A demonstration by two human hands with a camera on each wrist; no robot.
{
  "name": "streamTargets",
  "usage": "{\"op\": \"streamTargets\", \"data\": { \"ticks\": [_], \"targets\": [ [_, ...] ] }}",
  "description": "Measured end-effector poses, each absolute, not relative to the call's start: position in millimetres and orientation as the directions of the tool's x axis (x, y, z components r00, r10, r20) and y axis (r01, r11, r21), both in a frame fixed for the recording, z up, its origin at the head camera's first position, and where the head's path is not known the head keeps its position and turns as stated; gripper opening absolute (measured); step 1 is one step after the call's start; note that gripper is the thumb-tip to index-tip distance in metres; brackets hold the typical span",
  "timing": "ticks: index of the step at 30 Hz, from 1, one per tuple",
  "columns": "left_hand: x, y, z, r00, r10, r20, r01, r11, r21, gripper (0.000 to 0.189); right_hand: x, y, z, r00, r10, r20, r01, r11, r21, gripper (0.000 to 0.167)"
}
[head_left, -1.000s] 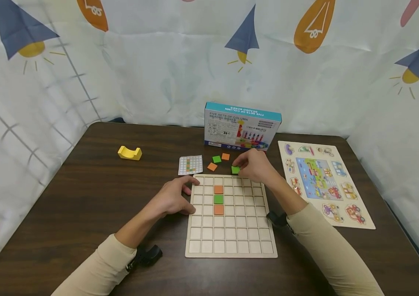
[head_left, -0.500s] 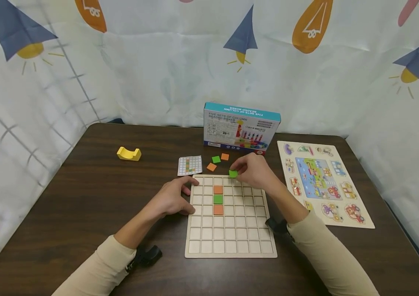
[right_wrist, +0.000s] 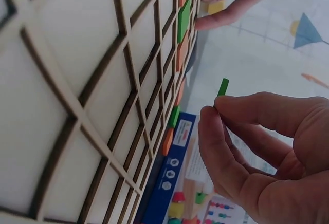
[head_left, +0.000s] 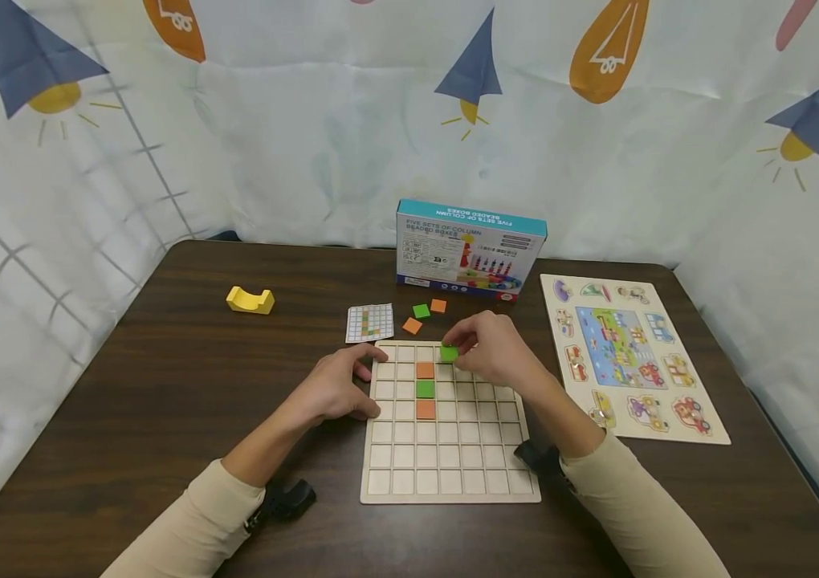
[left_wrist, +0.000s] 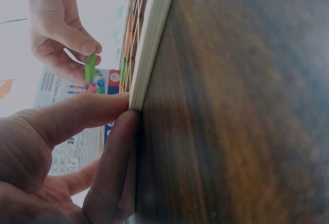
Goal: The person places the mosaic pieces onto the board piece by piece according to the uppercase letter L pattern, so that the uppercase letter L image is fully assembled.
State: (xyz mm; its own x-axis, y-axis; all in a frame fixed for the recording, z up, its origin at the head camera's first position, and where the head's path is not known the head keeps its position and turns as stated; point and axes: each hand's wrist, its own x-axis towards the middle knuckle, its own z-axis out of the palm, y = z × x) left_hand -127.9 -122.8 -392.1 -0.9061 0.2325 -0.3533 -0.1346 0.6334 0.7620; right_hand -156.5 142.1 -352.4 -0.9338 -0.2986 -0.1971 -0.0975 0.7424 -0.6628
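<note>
My right hand pinches a small green square tile between thumb and fingertips, over the far rows of a pale wooden grid board. In the right wrist view, the green tile stands edge-on, apart from the board. My left hand rests against the board's left edge, thumb and forefinger spread along it. The left wrist view has two left fingertips touching the board's side. One column of the board holds an orange tile, a green tile and another orange tile.
Behind the board lie a pattern card, a loose green tile and two orange tiles. A toy box stands farther back. A puzzle board lies right, a yellow curved block far left.
My right hand has moved the green tile left and nearer, from beyond the board's far edge to over its far rows. My left hand has stayed at the board's left edge.
</note>
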Motion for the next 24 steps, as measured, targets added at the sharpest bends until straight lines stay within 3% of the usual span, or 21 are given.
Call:
{"op": "streamTargets", "data": {
  "ticks": [24],
  "targets": [
    [-127, -123, -390, -0.906, 0.238, -0.351, -0.122, 0.647, 0.753, 0.076, -130, 132, -352, -0.916, -0.349, -0.196, -0.143, 0.742, -0.655, 0.025]
  ]
}}
